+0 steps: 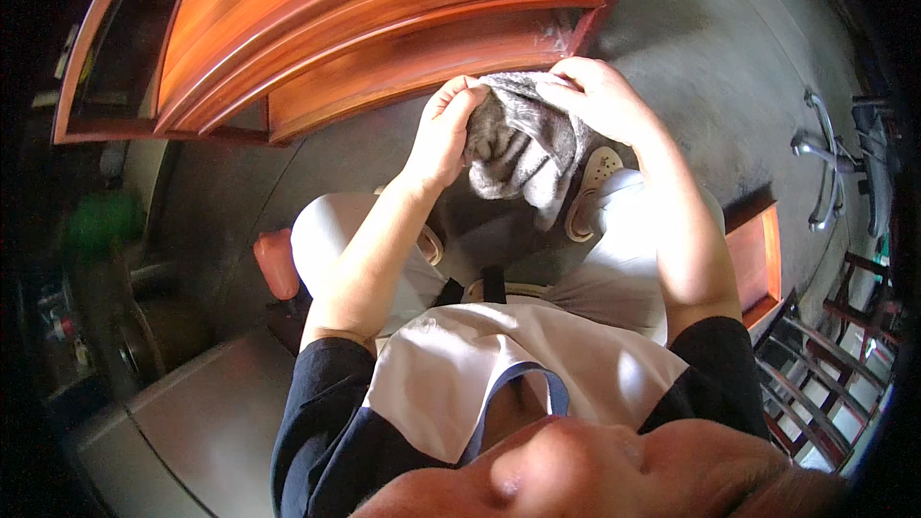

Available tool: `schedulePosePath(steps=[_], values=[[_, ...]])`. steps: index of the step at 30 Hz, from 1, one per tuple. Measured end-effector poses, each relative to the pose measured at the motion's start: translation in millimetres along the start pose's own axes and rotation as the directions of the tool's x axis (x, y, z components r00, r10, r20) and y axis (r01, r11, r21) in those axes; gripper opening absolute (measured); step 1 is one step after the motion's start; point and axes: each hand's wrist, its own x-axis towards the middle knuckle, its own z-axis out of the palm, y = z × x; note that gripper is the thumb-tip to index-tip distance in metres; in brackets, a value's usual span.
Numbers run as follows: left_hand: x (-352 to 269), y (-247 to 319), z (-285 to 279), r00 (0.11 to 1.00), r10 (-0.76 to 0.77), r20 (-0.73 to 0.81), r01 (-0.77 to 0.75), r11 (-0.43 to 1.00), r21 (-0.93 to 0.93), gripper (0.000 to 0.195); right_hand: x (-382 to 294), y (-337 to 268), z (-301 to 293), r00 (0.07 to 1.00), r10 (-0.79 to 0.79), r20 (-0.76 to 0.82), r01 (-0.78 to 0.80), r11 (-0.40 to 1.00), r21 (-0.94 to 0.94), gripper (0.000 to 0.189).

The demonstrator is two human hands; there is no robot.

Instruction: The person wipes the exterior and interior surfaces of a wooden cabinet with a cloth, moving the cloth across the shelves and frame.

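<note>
A crumpled grey cloth [529, 133] hangs between my two hands, above the floor and between my knees. My left hand [447, 122] pinches its left edge between thumb and fingers. At the cloth's upper right edge, my right hand [597, 97] grips it with the thumb on top. Just beyond the cloth stands a varnished wooden cabinet [374, 61] with moulded rails and an open recess low in its front; my right fingertips are close to its lower right corner.
A red-orange plastic object [276, 265] lies beside my left knee. A wooden piece [755, 266] is to the right, near a slatted wooden rack [820, 381]. The metal base of a swivel chair [827, 158] stands at the far right. My clog [601, 173] is below the cloth.
</note>
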Motion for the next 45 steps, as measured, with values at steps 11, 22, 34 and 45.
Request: schedulePosePath(steps=[11,22,34,45], values=[[60.7,-23.6,-13.1,0.76,0.357,-0.544,-0.351,0.929,0.118,0.021,-23.2,0.4,-7.7,0.986,-0.081,-0.143,0.084,0.996,0.018,0.018],[118.1,-32.3,-62.2,0.596,0.796,0.104,-0.022,-0.114,0.993,0.026,1.2,-17.3,11.3,0.993,-0.117,-0.031,0.109,0.977,-0.184,0.026],[108.5,-17.4,-122.6,0.412,0.91,-0.053,0.004,0.056,0.998,0.027,10.0,-40.8,20.1,0.993,-0.069,0.091,0.088,0.969,-0.23,0.029],[108.1,-17.2,-127.2,0.472,0.881,0.003,0.12,-0.068,0.99,0.028,20.8,-30.9,33.7,0.991,-0.048,0.122,0.08,0.957,-0.278,0.027]])
